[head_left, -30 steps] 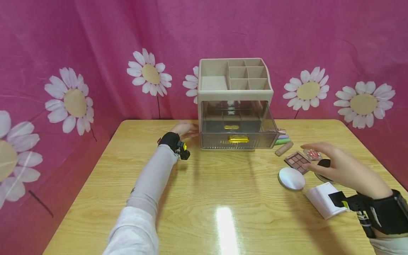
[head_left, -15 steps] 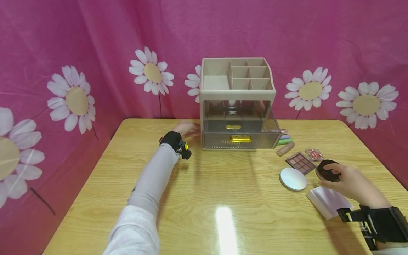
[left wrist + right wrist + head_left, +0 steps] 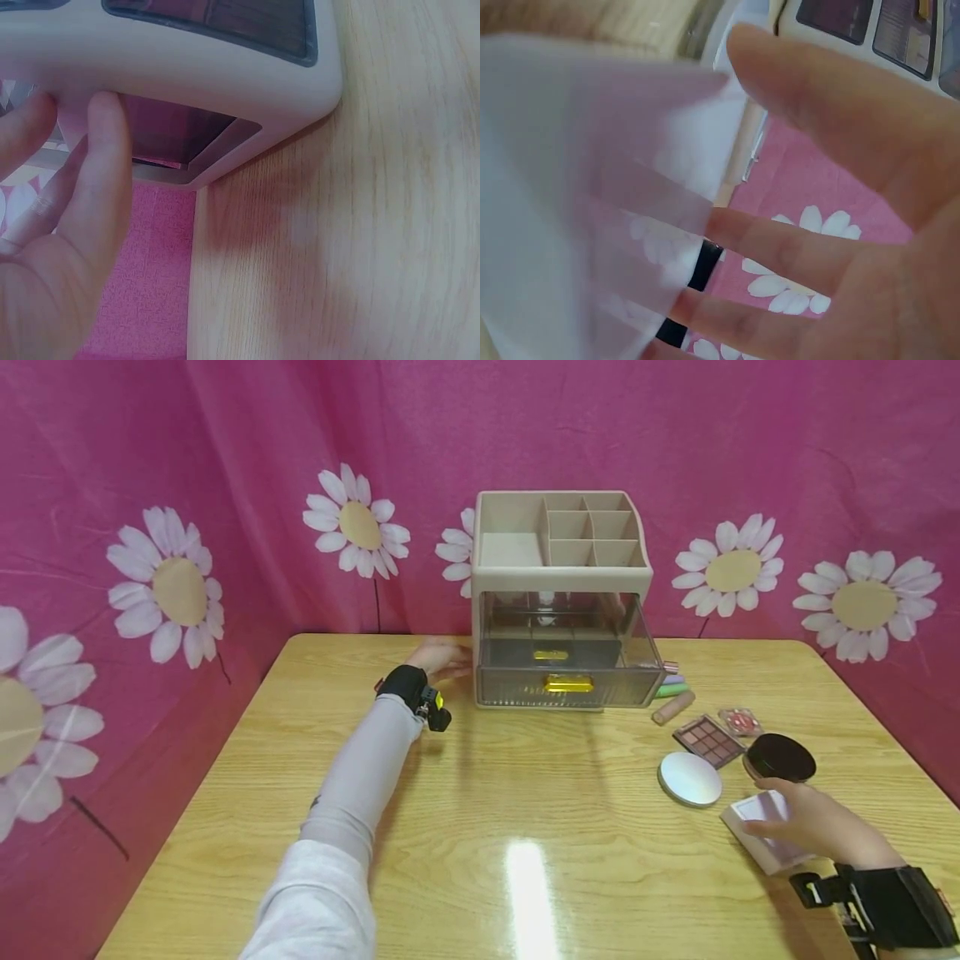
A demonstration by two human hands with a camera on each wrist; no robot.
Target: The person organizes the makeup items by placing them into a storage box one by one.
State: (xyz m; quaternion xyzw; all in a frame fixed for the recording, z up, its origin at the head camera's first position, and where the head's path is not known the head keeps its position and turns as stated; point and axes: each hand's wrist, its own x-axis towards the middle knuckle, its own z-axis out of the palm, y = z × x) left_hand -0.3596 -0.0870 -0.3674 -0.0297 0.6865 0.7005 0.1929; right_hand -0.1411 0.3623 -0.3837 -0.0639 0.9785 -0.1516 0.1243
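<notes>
A beige makeup organizer [image 3: 562,580] stands at the back of the table, its smoky clear lower drawer [image 3: 510,691] pulled forward. Against the organizer's left side rests my left hand [image 3: 438,658]; in the left wrist view its fingers [image 3: 109,142] touch the side frame by an opening. My right hand [image 3: 810,822] is over a glossy white box [image 3: 753,843] at the right. In the right wrist view, thumb and fingers are spread apart beside the box [image 3: 547,195], fingertips close to its shiny face. Whether they press on it, I cannot tell.
Beyond the white box lie a black round case [image 3: 780,757], a round silvery compact [image 3: 690,779], an eyeshadow palette [image 3: 708,741] and a small clear case [image 3: 741,722]. A brownish tube [image 3: 673,707] and a green stick [image 3: 671,690] lie beside the drawer.
My right hand has moved from above the palette, past the black round case, down toward me to the white box. My left hand stays at the organizer's side.
</notes>
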